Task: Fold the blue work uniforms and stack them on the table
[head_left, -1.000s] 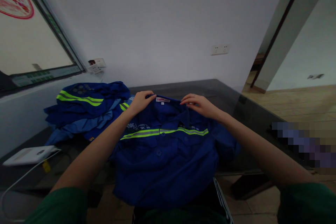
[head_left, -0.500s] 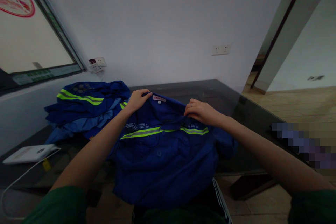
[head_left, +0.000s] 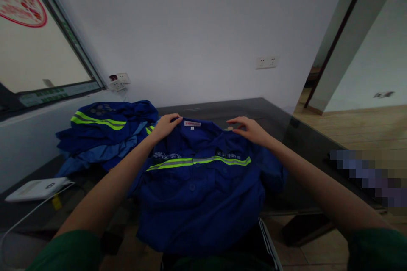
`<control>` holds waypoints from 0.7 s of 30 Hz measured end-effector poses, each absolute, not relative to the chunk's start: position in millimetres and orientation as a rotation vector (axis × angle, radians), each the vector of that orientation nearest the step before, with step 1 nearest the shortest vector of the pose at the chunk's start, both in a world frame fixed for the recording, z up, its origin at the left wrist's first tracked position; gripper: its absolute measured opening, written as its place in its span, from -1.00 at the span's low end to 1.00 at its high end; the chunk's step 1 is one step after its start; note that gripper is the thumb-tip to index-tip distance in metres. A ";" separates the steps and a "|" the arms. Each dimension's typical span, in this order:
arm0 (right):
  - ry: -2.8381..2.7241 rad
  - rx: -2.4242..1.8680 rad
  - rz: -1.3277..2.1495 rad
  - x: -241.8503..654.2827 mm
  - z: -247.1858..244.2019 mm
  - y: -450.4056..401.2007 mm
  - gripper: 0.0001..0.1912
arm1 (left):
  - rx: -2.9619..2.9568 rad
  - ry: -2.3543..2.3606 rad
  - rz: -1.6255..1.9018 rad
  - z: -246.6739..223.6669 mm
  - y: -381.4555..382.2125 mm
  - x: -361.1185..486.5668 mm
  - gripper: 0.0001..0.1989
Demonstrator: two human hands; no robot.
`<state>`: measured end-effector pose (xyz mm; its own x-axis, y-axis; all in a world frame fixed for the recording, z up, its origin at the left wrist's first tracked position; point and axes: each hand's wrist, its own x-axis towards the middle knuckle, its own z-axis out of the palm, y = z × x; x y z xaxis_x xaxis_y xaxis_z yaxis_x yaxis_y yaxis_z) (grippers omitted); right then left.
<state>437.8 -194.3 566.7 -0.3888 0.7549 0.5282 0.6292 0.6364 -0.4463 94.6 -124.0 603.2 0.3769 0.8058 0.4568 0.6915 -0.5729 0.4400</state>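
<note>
A blue work jacket (head_left: 190,194) with a yellow-green and grey reflective stripe lies front up, its lower part hanging over the table's near edge. White lettering shows above the stripe, and a white label sits inside the neck. My left hand (head_left: 167,128) pinches the fabric at the jacket's left shoulder beside the collar. At the other shoulder, my right hand (head_left: 251,130) has thumb and fingers apart, just over the cloth. Whether its fingertips touch the fabric I cannot tell.
A heap of blue garments (head_left: 104,135) with reflective stripes lies on the dark table (head_left: 305,148) at the left. Nearer is a white device (head_left: 36,189) with a cable. Wall sockets (head_left: 266,62) are behind, and a window (head_left: 41,42) is at upper left.
My right hand has let go of the collar edge and moved slightly right, its fingers spreading. The collar has dropped flatter, while my left hand keeps its place.
</note>
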 end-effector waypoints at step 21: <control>-2.003 -1.270 0.283 412.9 527.2 -169.1 -0.87 | 1.489 1.226 0.806 553.0 -148.8 24.7 -0.52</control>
